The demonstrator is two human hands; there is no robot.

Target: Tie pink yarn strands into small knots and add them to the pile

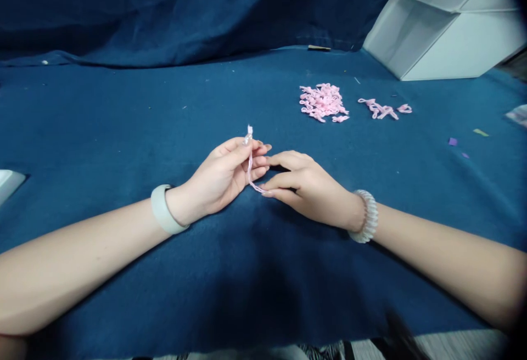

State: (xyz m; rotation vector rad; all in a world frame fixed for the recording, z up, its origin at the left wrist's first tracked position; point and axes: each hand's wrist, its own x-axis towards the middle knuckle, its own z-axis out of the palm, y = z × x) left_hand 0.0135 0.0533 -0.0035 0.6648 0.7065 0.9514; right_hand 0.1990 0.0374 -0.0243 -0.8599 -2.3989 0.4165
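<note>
A thin pink cord [250, 167] runs between my two hands above the blue cloth. My left hand [224, 176] pinches its upper end between thumb and forefinger, and a short doubled tip sticks up past the thumb. The other left fingers are loosely curled behind the cord. From there it hangs in a curve to my right hand [310, 187], whose thumb and a fingertip close on the lower end. My right forefinger reaches close to the left fingertips; whether they touch, I cannot tell.
A pile of pink knotted cord loops [323, 102] lies beyond my right hand, with a smaller group of loops [381, 110] beside it. A white box-like container [448, 41] stands at the back right. Purple scraps [453, 141] lie on the blue cloth [123, 118].
</note>
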